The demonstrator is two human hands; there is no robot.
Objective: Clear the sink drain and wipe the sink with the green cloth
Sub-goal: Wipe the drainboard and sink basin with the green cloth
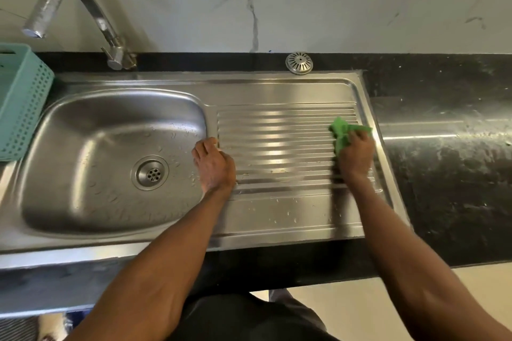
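A steel sink with a wet bowl fills the left, its round drain open and bare. The ribbed drainboard lies to its right. My right hand presses a bunched green cloth onto the drainboard's right end, fingers closed on it. My left hand rests flat on the ridge between bowl and drainboard, fingers spread, holding nothing. A round metal strainer cap lies on the black ledge behind the drainboard.
A curved chrome tap stands behind the bowl. A teal perforated basket sits at the left edge. Black speckled countertop stretches to the right, backed by a marble-pattern wall. Water drops dot the drainboard's front.
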